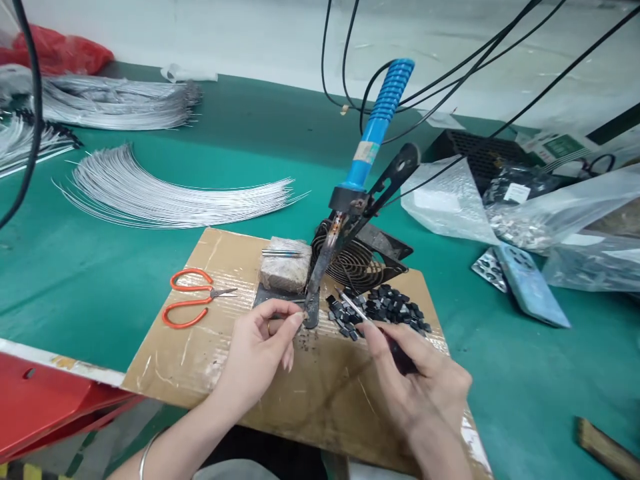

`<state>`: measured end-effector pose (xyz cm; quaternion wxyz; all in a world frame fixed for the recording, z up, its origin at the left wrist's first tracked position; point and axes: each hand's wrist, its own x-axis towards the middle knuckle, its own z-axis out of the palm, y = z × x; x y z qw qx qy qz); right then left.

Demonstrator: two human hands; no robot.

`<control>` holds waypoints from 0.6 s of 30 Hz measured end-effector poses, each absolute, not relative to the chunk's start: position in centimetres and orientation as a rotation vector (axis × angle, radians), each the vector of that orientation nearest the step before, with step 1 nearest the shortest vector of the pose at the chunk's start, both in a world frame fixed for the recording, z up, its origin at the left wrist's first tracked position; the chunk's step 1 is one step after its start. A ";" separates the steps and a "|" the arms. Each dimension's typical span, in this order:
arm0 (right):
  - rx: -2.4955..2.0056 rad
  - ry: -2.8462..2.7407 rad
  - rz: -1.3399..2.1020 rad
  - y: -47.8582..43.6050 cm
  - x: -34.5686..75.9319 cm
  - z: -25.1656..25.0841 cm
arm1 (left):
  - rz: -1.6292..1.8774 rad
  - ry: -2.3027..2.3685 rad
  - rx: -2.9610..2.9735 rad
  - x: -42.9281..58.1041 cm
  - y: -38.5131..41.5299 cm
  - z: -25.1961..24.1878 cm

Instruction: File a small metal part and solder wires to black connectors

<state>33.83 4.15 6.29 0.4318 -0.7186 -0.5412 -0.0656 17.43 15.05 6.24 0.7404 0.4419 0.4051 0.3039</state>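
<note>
My left hand (267, 340) is closed in a pinch just under the tip of a blue-handled soldering iron (373, 143); what lies between the fingertips is too small to make out. The iron leans on a dark stand, tip pointing down. Between the thumb and fingers of my right hand (417, 380) is a slim silver-tipped tool (354, 305), its dark handle partly hidden by the palm. Its tip reaches over a pile of small black pieces (395, 310). Left of the iron sits a whitish block (285, 267) with thin metal rods on top.
Orange-handled scissors (190, 299) lie on the cardboard sheet (200, 373). A round-grilled fan (357, 260) stands behind the black pieces. White wires (175, 200) fan out at back left. Plastic bags (525, 213) and a blue phone (530, 283) are at right. Black cables (475, 63) hang overhead.
</note>
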 end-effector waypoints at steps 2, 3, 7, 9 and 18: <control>-1.760 -1.422 -0.215 4.2 34.5 6.2 | 0.680 0.884 0.969 17.7 15.2 6.4; -1.757 -1.443 -0.232 4.2 34.8 6.2 | 0.685 0.882 0.970 17.7 15.2 6.5; -1.756 -1.527 -0.279 4.5 35.2 6.5 | 0.690 0.882 0.969 17.8 15.3 6.7; -1.747 -1.547 -0.289 4.6 35.3 6.7 | 0.689 0.886 0.966 17.8 15.4 6.8; -1.731 -1.604 -0.305 5.1 35.6 7.4 | 0.686 0.897 0.945 17.9 15.5 6.9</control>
